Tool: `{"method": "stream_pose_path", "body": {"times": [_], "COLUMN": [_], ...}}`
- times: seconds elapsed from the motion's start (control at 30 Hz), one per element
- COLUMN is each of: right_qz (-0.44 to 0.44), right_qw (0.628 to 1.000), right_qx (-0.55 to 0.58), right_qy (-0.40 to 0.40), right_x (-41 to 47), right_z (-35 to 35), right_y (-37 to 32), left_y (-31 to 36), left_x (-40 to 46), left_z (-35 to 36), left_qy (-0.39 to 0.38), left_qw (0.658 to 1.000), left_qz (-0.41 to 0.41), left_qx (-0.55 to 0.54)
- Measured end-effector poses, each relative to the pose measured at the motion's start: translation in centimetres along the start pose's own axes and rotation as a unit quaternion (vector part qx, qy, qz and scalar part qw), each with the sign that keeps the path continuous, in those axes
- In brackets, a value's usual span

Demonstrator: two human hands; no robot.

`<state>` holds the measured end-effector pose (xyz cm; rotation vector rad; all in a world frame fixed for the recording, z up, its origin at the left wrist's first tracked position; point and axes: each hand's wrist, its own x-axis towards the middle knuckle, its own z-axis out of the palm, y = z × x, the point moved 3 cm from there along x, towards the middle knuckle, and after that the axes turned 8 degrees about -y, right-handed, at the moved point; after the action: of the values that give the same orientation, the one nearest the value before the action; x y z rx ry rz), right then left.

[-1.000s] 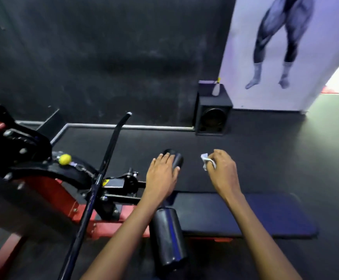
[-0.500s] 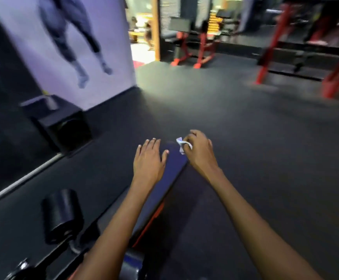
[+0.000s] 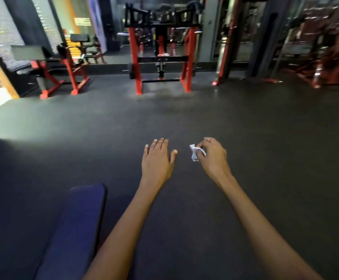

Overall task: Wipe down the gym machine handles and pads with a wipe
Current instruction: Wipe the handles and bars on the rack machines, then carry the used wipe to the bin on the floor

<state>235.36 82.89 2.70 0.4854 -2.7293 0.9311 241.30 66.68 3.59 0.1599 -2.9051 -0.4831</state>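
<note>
Two hands hang over bare floor (image 3: 245, 122), so this looks like a pause between machines, not a wiping stroke. Nearest, the dark blue bench pad (image 3: 79, 223) lies low and left of the left hand (image 3: 158, 158), which is flat, fingers straight, holding nothing. Just right of that hand, the right hand (image 3: 212, 156) pinches the wipe (image 3: 193, 153), its grip curled tight round it. The wipe is small, white and crumpled into a wad. Next move, I judge: reach a pad or handle, perhaps on the red-framed machine (image 3: 160, 57) far beyond, and unfold the wipe.
</note>
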Motion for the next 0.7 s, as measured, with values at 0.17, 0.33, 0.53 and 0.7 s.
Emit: {"method": "stream_pose_path", "body": {"times": [0.17,0.33,0.53,0.7], "right_qz": [0.045,0.067,0.122,0.170], "right_qw": [0.998,0.995,0.986,0.975], "right_qx": [-0.005,-0.016,-0.010,-0.020], "right_qy": [0.049,0.072,0.110,0.141], "right_x": [5.0,10.5,16.8,22.3], "right_z": [-4.7,-8.2,-11.1,-12.6], "right_y": [7.4,14.8,22.9,29.8], "left_y": [7.8,14.3,20.6,25.7], "left_x": [7.9,15.7,24.6,33.4], "left_z": [3.1,6.4,10.8,15.3], "left_qy": [-0.020,-0.036,-0.070,-0.092], "left_qw": [0.997,0.994,0.985,0.973], "left_qz": [0.075,0.104,0.154,0.209], "left_qx": [-0.014,-0.025,-0.027,-0.030]}}
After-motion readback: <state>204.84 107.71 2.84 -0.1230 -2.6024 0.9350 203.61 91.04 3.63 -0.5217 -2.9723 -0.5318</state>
